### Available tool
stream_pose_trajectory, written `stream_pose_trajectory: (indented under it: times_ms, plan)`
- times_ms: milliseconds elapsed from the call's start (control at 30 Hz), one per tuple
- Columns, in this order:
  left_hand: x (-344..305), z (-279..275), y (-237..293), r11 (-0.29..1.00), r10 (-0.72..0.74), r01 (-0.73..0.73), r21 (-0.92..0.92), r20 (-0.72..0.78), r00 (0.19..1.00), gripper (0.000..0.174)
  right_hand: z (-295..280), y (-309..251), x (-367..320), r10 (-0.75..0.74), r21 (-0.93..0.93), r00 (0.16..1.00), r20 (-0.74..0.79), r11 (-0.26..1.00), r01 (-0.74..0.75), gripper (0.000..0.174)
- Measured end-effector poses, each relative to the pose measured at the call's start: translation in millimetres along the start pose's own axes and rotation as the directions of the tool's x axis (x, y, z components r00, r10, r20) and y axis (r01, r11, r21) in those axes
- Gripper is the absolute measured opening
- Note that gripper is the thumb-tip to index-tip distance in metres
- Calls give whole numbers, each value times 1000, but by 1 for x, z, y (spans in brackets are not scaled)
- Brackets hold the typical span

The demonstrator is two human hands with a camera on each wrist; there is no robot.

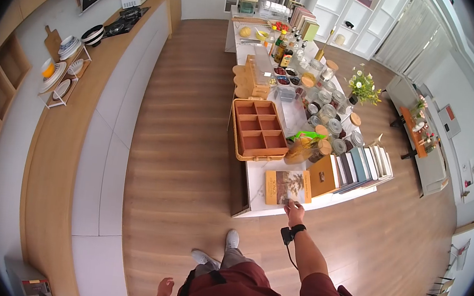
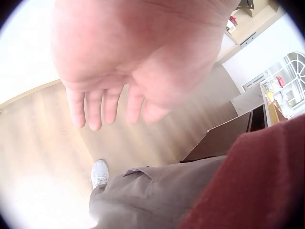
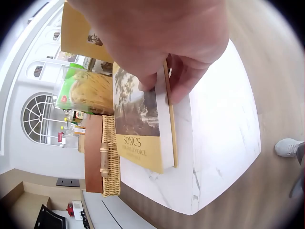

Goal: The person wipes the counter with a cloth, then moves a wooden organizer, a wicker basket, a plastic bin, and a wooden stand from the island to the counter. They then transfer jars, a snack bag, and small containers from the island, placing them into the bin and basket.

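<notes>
A yellow-bordered book (image 1: 279, 190) with a landscape picture and the word "SONGS" on its cover lies at the near end of the white marble-topped island (image 1: 256, 208). My right hand (image 1: 295, 213) pinches the near edge of this book. In the right wrist view the thumb (image 3: 148, 82) lies on the cover and the fingers are at the back cover, with the white page edges between them. My left hand (image 1: 165, 288) hangs low beside my body, holding nothing. Its fingers (image 2: 95, 109) point loosely down over the floor in the left wrist view.
Right of the book stands a row of upright books (image 1: 356, 167). Behind it are a wicker-edged tray (image 1: 241, 155) with brown compartments, a container of pasta (image 1: 300, 150) and several glass jars (image 1: 327, 112). A wood-topped counter (image 1: 51, 186) runs along the left.
</notes>
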State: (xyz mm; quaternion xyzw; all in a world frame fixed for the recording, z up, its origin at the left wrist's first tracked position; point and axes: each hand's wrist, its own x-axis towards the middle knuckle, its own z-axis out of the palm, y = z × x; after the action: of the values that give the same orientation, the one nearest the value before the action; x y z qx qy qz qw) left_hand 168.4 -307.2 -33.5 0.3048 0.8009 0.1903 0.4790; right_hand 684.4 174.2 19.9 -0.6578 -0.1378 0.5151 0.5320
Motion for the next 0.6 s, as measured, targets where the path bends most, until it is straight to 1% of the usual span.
stream_pose_trajectory:
  times_ms: [33, 67, 133, 167, 200, 233, 267, 300, 333, 367, 400, 433, 500, 533, 567, 600]
  plan:
    - [-2, 1, -5, 1000, -4, 4, -9, -2, 1000, 36, -2, 2, 4, -31, -49, 999, -11, 998, 31, 48]
    - [-8, 0, -11, 999, -30, 30, 21, 7, 1000, 36, -1, 3, 2, -65, -81, 997, -39, 995, 62, 49]
    - [-11, -5, -20, 997, -56, 55, 55, 14, 998, 35, -1, 4, -1, -63, -93, 997, -36, 994, 59, 51]
    - [-6, -4, -34, 985, -51, 40, 168, 63, 997, 35, 0, 5, -3, -61, -99, 997, -38, 993, 57, 53]
    - [-5, -7, -38, 961, -52, 19, 277, 112, 992, 35, 2, 5, -10, -59, -97, 998, -37, 994, 55, 53]
    - [-7, -8, -43, 960, -52, 20, 279, 110, 993, 35, 3, 4, -19, -77, -134, 994, -71, 989, 67, 55]
    - [-15, -11, -38, 980, -62, 47, 191, 73, 995, 35, 4, 3, -26, -96, -171, 990, -106, 982, 77, 56]
    - [-20, -13, -40, 992, -75, 71, 100, 39, 996, 34, 1, 11, -28, -95, -170, 990, -108, 983, 76, 56]
    - [-18, -16, -40, 992, -73, 69, 102, 39, 997, 34, -1, 21, -32, -96, -193, 988, -121, 979, 71, 56]
    - [-12, -17, -43, 993, -36, 32, 110, 31, 999, 34, -2, 25, -39, -99, -217, 986, -134, 974, 68, 56]
    - [-11, -17, -47, 993, 0, -3, 117, 25, 1000, 34, -4, 28, -47, -66, -213, 993, -99, 976, 43, 55]
    - [-5, -18, -50, 993, 4, -7, 114, 23, 1000, 34, 1, 30, -51, -70, -211, 993, -96, 976, 48, 55]
    - [2, -23, -45, 998, 31, -31, 51, -6, 999, 33, 8, 36, -59, -39, -177, 992, -119, 984, 17, 51]
    - [4, -27, -43, 998, 34, -34, 52, -7, 999, 33, 11, 41, -59, -40, -174, 992, -119, 985, 18, 51]
    - [5, -29, -40, 999, 38, -37, 33, -15, 999, 33, 16, 47, -57, -194, -401, 970, -148, 908, 120, 46]
    - [8, -32, -37, 999, 42, -42, 13, -22, 999, 33, 18, 50, -56, -349, -608, 926, -142, 769, 196, 41]
